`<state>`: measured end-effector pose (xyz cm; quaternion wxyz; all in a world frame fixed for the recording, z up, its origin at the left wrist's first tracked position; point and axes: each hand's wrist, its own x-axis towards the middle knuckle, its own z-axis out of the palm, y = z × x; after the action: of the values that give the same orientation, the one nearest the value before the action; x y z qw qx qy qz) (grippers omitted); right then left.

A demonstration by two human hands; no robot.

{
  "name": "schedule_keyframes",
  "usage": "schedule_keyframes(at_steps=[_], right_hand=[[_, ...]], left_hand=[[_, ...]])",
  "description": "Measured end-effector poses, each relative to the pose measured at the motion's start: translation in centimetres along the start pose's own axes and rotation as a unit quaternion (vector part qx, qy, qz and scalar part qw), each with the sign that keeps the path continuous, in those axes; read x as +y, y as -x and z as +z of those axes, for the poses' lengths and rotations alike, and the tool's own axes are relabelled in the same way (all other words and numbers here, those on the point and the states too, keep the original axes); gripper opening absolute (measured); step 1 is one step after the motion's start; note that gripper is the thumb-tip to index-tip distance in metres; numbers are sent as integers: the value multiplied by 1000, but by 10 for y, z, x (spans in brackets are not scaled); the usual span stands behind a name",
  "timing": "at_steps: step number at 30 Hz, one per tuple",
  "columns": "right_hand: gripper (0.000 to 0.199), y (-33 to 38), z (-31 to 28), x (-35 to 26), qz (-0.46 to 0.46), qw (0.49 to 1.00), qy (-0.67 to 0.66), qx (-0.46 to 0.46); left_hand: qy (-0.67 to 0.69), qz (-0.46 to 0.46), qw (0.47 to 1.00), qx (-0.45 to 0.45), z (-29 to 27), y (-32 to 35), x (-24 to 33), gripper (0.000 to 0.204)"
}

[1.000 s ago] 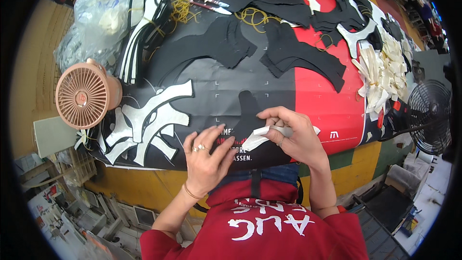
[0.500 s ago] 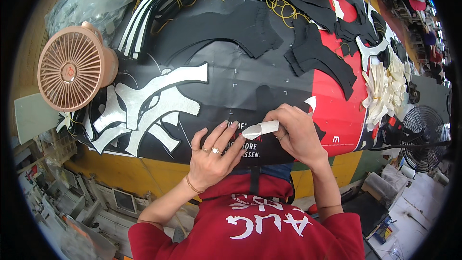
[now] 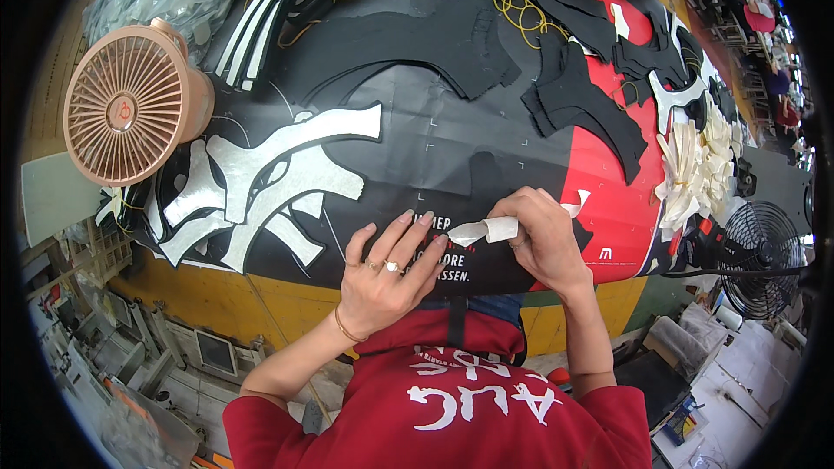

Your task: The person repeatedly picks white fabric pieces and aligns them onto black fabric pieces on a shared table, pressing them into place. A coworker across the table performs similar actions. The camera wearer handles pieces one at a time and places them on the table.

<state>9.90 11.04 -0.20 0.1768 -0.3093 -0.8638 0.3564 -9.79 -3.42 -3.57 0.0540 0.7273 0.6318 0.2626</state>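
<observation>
We see a black and red table (image 3: 408, 152). At its near edge, our left hand (image 3: 387, 269) has fingers loosely spread. Our right hand (image 3: 547, 239) pinches a white strip (image 3: 499, 228) just beside our left hand; we can't tell if they touch.

Head cam, pointed down at the table (image 3: 400, 156), wide as anything
It's worn on the person's head, the left one of a side-by-side fisheye pair, and it's aimed down and a bit forward. The red shirt (image 3: 556, 439) is caught along the bottom, so everything's seen from the wearer's own side. The left hand (image 3: 382, 282) and right hand (image 3: 546, 243) are framed just below the middle, viewed from above at fairly close range. The pink fan (image 3: 126, 113) is taken in at the left, the black fan (image 3: 757, 265) at the right. The table's near edge is bowed by the lens, and the corners are blacked out.
</observation>
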Motion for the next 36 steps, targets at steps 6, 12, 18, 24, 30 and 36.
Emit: schedule_keyframes(at_steps=[6,12,18,24,30,36], right_hand=[[27,-1,1,1,-10,1000,10,-1],[28,-1,0,-2,0,1000,19,-10],[28,-1,1,-2,-6,1000,30,-3],[26,-1,2,-4,-1,999,45,-1],[22,-3,2,-6,17,999,50,-5],[28,-3,5,-6,18,999,36,15]], left_hand=[[-10,3,1000,5,1,1,0,34],[8,-9,1000,0,1,2,0,38],[-3,2,1000,-8,-2,-3,3,46],[-26,8,999,-28,-3,-6,4,48],[-43,15,998,-33,-3,-6,4,47],[-52,15,998,-34,-2,-4,5,47]])
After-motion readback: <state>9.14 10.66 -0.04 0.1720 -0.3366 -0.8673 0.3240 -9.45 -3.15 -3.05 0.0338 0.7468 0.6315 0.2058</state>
